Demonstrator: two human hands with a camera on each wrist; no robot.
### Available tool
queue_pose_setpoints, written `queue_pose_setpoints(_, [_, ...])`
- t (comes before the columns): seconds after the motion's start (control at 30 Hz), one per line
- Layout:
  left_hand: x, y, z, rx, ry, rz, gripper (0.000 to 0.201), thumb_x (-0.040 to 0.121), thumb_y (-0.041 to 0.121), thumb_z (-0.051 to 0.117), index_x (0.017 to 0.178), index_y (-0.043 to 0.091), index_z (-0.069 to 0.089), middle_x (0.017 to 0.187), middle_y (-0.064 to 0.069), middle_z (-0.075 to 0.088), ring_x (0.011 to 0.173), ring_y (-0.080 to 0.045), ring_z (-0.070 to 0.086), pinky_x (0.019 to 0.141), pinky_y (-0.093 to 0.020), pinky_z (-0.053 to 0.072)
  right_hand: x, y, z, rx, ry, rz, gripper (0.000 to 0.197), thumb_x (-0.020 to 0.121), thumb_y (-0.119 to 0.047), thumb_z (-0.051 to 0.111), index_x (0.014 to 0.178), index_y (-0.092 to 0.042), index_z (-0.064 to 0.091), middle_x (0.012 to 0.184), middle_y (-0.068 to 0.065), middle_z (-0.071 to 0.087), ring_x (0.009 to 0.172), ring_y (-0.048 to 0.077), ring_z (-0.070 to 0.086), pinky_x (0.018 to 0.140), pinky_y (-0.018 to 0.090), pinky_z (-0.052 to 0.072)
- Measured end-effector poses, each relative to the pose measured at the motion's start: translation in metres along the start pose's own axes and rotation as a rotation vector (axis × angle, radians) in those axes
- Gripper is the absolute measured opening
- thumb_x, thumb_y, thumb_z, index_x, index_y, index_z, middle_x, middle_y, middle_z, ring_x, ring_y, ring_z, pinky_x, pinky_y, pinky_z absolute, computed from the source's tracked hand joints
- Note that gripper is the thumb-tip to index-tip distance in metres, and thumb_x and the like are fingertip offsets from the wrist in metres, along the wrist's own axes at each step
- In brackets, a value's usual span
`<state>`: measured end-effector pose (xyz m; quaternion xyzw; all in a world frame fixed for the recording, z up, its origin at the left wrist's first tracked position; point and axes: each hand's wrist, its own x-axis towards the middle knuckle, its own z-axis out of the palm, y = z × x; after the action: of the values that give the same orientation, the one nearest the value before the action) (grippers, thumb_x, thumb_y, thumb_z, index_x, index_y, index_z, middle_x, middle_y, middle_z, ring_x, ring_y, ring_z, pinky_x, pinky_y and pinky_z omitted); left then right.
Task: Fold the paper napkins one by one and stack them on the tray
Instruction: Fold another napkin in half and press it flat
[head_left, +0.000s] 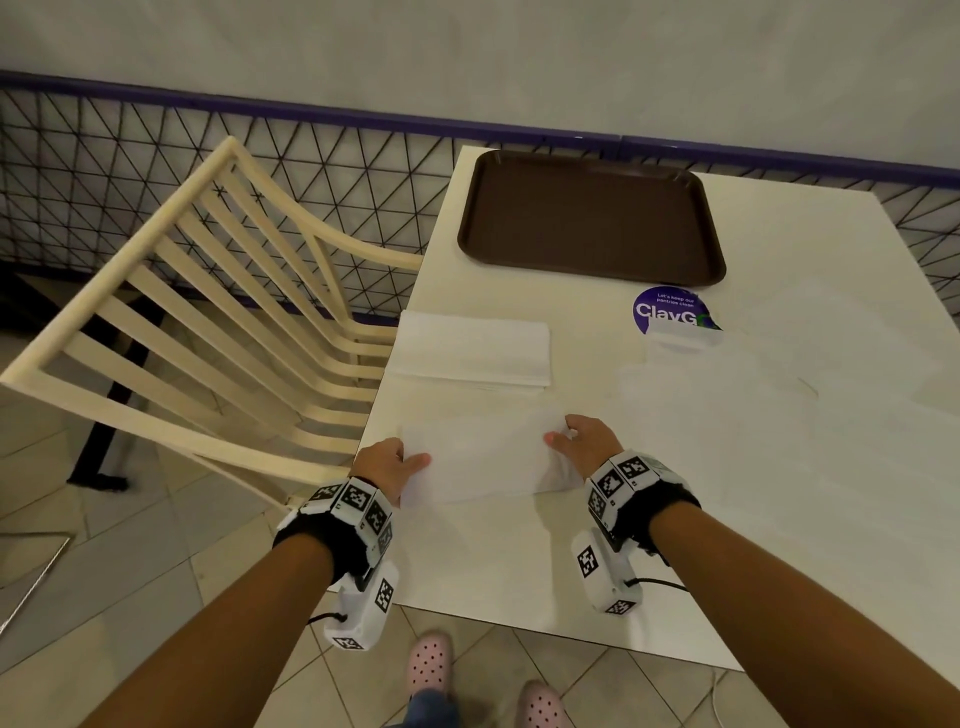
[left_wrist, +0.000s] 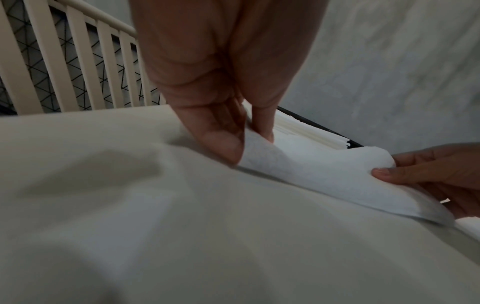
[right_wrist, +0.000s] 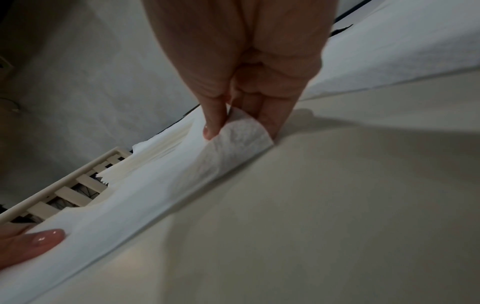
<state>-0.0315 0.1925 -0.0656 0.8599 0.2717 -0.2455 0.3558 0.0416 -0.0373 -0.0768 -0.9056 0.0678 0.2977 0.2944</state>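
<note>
While the napkin (head_left: 483, 457) is lying near the table's (head_left: 519, 561) front edge, both hands are pinching its ends, left hand (head_left: 387, 467) and right hand (head_left: 587, 441); thin and limp, it is probably tearing easily, so corners suit best.
</note>
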Motion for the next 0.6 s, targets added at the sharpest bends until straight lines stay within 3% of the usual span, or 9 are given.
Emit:
queue_pose_setpoints(0.07, [0.001,0.001,0.001,0.038,0.022,0.006,0.045,0.092,0.038,0.052,0.061,0.014,0.029,0.064,-0.002,0.043,0.083,-0.027,0.057,0.075,-0.038,0.048,0.000,-0.002,0.000,-0.025,0.000,-0.016,0.014,0.096,-0.028,0.050,0.096,-0.018,0.040,0.136,0.020,0.049,0.127,0.028,0.045,0.082,0.024,0.030])
queue_pose_setpoints(0.1, [0.000,0.001,0.001,0.074,0.034,0.008,0.047,0.093,0.039,0.050,0.061,0.014,0.027,0.061,-0.002,0.041,0.079,-0.025,0.053,0.069,-0.034,0.040,0.001,-0.002,0.000,-0.041,-0.007,-0.014,0.016,0.096,-0.027,0.050,0.106,-0.015,0.046,0.138,0.020,0.047,0.129,0.029,0.044,0.090,0.028,0.034])
queue_pose_setpoints(0.13, [0.000,0.002,0.001,0.107,0.044,0.005,0.047,0.093,0.041,0.049,0.061,0.015,0.026,0.059,-0.001,0.040,0.076,-0.024,0.051,0.066,-0.030,0.035,0.001,-0.002,0.001,-0.045,0.000,-0.021,0.030,0.096,-0.027,0.050,0.118,-0.008,0.050,0.139,0.019,0.047,0.129,0.029,0.044,0.098,0.030,0.035])
queue_pose_setpoints(0.2, [0.000,0.003,0.002,0.141,0.052,-0.003,0.047,0.094,0.042,0.047,0.061,0.015,0.027,0.059,-0.001,0.040,0.076,-0.024,0.050,0.064,-0.027,0.032,0.001,-0.003,0.001,-0.043,0.010,-0.017,0.048,0.096,-0.027,0.050,0.133,0.003,0.045,0.140,0.018,0.046,0.130,0.029,0.043,0.105,0.030,0.033])
queue_pose_setpoints(0.3, [-0.003,0.007,0.001,0.178,0.054,-0.022,0.040,0.094,0.041,0.047,0.066,0.014,0.037,0.072,-0.003,0.050,0.083,-0.025,0.051,0.066,-0.027,0.036,0.001,-0.003,0.001,-0.042,0.012,-0.019,0.050,0.095,-0.028,0.051,0.135,0.003,0.044,0.140,0.017,0.047,0.130,0.029,0.044,0.105,0.031,0.034])
queue_pose_setpoints(0.37, [-0.005,0.011,0.001,0.207,0.056,-0.034,0.036,0.094,0.040,0.048,0.089,0.006,0.054,0.096,-0.012,0.060,0.098,-0.029,0.055,0.080,-0.031,0.041,0.001,-0.003,0.001,-0.039,0.012,-0.021,0.050,0.095,-0.028,0.051,0.133,0.004,0.045,0.139,0.018,0.048,0.129,0.029,0.045,0.104,0.031,0.034])
queue_pose_setpoints(0.4, [-0.007,0.012,0.001,0.207,0.071,-0.049,0.040,0.094,0.040,0.048,0.103,0.001,0.055,0.108,-0.015,0.061,0.105,-0.030,0.055,0.085,-0.032,0.042,0.000,-0.004,0.001,-0.041,0.012,-0.020,0.050,0.095,-0.028,0.051,0.134,0.003,0.045,0.139,0.017,0.048,0.129,0.029,0.045,0.104,0.031,0.034])
queue_pose_setpoints(0.53, [-0.013,0.017,0.006,0.075,0.151,-0.035,0.042,0.092,0.032,0.055,0.119,0.003,0.041,0.120,-0.014,0.057,0.107,-0.033,0.058,0.088,-0.037,0.046,-0.001,-0.004,0.001,-0.037,0.012,-0.022,0.050,0.095,-0.028,0.051,0.135,0.002,0.044,0.140,0.016,0.047,0.130,0.029,0.044,0.105,0.030,0.034])
queue_pose_setpoints(0.6, [-0.019,0.019,0.010,0.062,0.223,0.039,0.040,0.091,0.025,0.057,0.120,0.006,0.036,0.123,-0.011,0.049,0.098,-0.031,0.060,0.081,-0.037,0.047,-0.002,-0.004,0.001,-0.032,0.012,-0.021,0.050,0.095,-0.027,0.051,0.135,0.003,0.044,0.140,0.017,0.048,0.129,0.029,0.044,0.104,0.030,0.034])
